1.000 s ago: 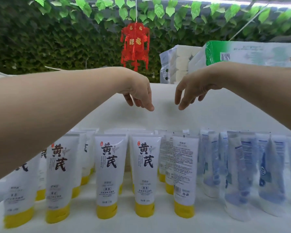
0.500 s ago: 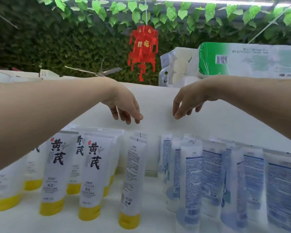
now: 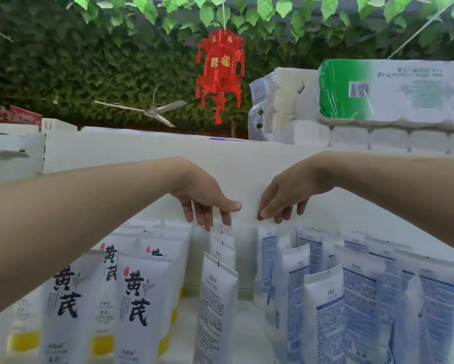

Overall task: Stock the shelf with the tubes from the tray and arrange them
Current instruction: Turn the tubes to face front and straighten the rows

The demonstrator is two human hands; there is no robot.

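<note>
Mid-frame, your left hand [image 3: 205,203] and right hand [image 3: 283,200] hung with fingers loosely spread, holding nothing, just above white plastic tubes [image 3: 216,292] standing cap-down on the white shelf [image 3: 249,334]. Light, soft-walled and tippy by the look, they seemed best pinched at the stiff crimped top.

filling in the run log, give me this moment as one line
stage: arranging | left hand: open, over black-printed white plastic tubes, contact unclear | right hand: open, above blue-printed white plastic tubes | grip: none
</note>
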